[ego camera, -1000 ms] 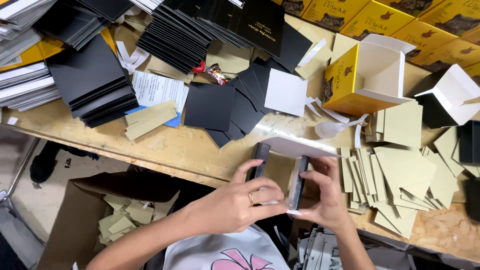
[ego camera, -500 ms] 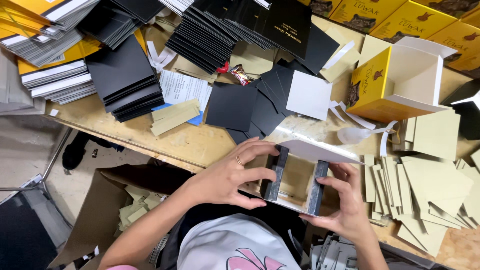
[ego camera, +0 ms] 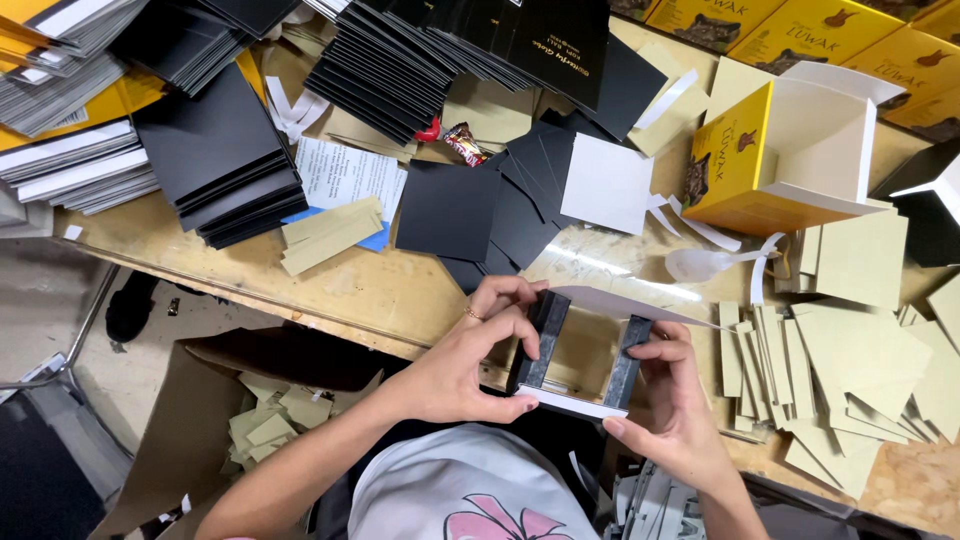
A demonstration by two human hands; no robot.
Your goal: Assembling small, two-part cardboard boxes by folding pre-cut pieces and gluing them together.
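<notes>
Both hands clamp a half-formed box insert (ego camera: 580,355) over the counter (ego camera: 340,285) edge, left hand (ego camera: 470,365) pinching its left black wall, right hand (ego camera: 675,405) its right, walls folded up, while flat black sheets (ego camera: 450,205) remain unfolded

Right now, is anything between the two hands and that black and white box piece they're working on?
Nothing visible. The left hand and the right hand both hold the folded box piece directly, one on each black side wall, above the table edge.
</notes>
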